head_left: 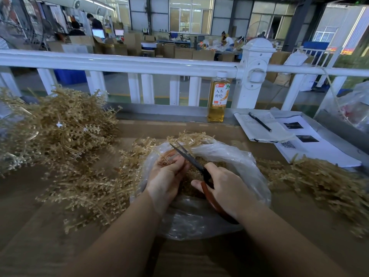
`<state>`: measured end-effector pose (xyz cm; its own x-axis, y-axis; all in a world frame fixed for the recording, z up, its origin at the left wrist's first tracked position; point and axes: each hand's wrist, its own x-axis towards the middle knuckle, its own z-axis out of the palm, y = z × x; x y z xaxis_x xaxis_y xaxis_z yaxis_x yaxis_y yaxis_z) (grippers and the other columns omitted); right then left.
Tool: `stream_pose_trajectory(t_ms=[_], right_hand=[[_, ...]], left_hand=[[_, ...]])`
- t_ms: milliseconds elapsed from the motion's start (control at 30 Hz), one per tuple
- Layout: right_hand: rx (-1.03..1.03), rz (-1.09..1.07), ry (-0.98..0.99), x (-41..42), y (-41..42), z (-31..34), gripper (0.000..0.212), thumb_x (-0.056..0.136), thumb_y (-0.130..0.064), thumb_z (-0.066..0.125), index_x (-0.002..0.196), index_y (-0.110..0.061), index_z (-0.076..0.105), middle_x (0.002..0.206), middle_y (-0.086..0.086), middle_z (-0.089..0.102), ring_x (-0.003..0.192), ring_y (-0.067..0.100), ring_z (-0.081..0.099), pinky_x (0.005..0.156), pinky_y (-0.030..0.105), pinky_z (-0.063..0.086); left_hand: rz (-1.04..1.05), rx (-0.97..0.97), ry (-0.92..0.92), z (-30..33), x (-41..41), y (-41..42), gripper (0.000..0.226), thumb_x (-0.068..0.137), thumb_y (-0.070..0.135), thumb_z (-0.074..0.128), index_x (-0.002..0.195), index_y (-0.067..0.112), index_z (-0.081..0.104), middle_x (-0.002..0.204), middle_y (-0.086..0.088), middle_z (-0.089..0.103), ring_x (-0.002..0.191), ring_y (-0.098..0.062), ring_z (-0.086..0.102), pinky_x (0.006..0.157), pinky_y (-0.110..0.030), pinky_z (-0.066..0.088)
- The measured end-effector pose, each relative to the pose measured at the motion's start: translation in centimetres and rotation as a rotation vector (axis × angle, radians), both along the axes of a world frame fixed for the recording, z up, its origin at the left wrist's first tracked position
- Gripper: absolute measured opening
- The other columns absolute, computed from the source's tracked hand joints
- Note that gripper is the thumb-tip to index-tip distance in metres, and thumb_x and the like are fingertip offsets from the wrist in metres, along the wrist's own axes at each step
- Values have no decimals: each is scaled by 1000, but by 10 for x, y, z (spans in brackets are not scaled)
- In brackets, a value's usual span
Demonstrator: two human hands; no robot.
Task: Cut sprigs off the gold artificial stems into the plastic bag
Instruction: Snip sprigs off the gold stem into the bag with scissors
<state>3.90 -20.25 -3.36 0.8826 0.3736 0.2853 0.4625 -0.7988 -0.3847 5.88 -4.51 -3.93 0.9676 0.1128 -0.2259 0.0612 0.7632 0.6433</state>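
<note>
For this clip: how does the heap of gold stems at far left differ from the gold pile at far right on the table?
The left heap stands tall and bushy, rising in front of the white railing; the right pile lies lower and flatter. The left heap has white bits caught in it; the right pile shows none. The right pile lies just below the printed sheets; the left heap has no papers near it. Both are the same gold plastic and flank the plastic bag.

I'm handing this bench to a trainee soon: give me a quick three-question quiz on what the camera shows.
1. Which hand grips the scissors?
2. True or false: the bottle lies on its side.
3. What rests on the open notebook: A a pen, B a cup, C tape?

Key: 1 right, while the left hand holds a gold sprig above the plastic bag; 2 false, upright; 3 A.
</note>
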Motion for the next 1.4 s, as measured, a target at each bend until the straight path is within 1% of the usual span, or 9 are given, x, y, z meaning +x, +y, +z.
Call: stream_pose_trajectory(t_ms=[233, 467, 633, 800, 867, 933, 1100, 1267, 1400], right_hand=[[23, 6, 10, 1, -1, 1, 36, 90, -60, 48, 105, -28, 49, 90, -6, 58, 83, 10, 56, 71, 21, 42], [-16, 2, -19, 1, 0, 0, 31, 90, -60, 47, 95, -29, 43, 83, -5, 57, 76, 11, 54, 62, 20, 36], [-47, -4, -41, 2, -2, 0, 38, 90, -61, 45, 99, -24, 49, 84, -3, 61, 77, 12, 58, 67, 23, 44], [18, 1, -9, -1, -3, 2, 35, 89, -60, 49, 96, -25, 50, 86, -6, 59, 78, 11, 57, 69, 23, 45], [57, -10, 11, -2, -3, 3, 37, 88, -60, 49, 98, -24, 51, 86, -5, 58, 79, 12, 56, 68, 25, 44], [59, -14, 7, -3, -2, 3, 36, 88, -60, 49, 99, -25, 49, 85, -5, 55, 80, 13, 54, 67, 25, 39], [-19, -2, -24, -4, -1, -2, 37, 89, -60, 47, 105, -27, 47, 90, -4, 53, 88, 14, 50, 75, 25, 41], [-29, 10, -36, -2, 0, -4, 33, 90, -61, 45, 98, -29, 41, 86, -4, 47, 86, 15, 45, 73, 26, 36], [-30, 19, -52, -1, 1, -3, 30, 91, -61, 44, 93, -33, 33, 84, -7, 45, 82, 12, 43, 72, 24, 34]], left_hand=[[19, 4, 4, -1, -2, -1, 49, 84, -13, 54, 131, -2, 48, 94, -11, 61, 81, -19, 64, 63, -23, 58], [17, 38, 12, 2, -5, -1, 41, 84, -14, 53, 122, 2, 53, 96, -12, 65, 84, -21, 65, 68, -26, 58], [-33, 23, 26, 1, -5, 1, 47, 87, -9, 52, 133, -2, 46, 126, -22, 57, 108, -29, 60, 81, -30, 55], [-12, -5, 57, 1, -3, -1, 37, 87, 0, 58, 124, -1, 54, 114, -16, 62, 88, -21, 65, 69, -27, 58], [-8, -22, 88, 2, -2, -1, 17, 87, -3, 57, 103, 0, 62, 90, -13, 70, 70, -17, 70, 56, -25, 56], [-3, -33, 103, 3, -1, -2, 10, 87, -5, 56, 89, 2, 63, 68, -8, 70, 57, -15, 69, 49, -22, 53], [-23, -11, 52, 0, 0, 1, 17, 89, -6, 51, 86, 5, 63, 75, -8, 69, 62, -14, 69, 55, -21, 55], [-59, 52, 54, -1, 0, 1, 18, 91, -6, 48, 89, 5, 63, 84, -10, 67, 72, -17, 66, 67, -25, 56], [-86, 85, 69, -2, 0, 1, 14, 89, -4, 52, 92, 1, 65, 81, -10, 71, 68, -15, 69, 62, -24, 57]])
